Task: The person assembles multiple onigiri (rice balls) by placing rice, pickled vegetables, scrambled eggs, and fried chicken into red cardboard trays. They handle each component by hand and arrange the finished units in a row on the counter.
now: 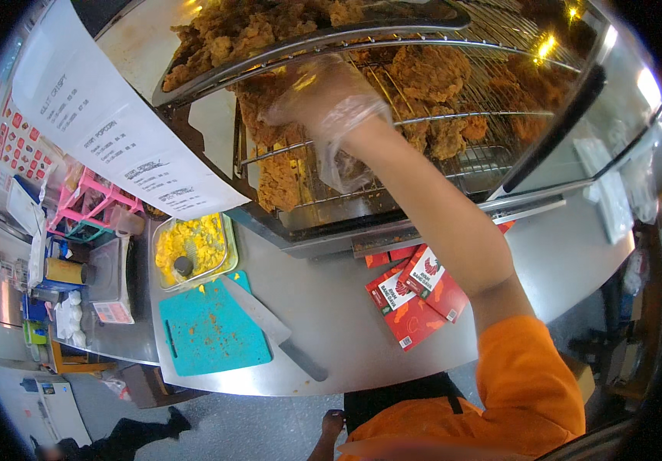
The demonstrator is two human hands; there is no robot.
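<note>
Inside the warmer cabinet [438, 192], right hand [323, 96], plastic-gloved, arm stretched forward, fingers seemingly curled on fried chicken [269, 115] at the wire rack [423, 119]; grip unclear.

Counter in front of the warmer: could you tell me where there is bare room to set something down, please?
Bare steel counter lies between the knife and the red cartons. Crowded: the teal cutting board and the food tray at left.
</note>
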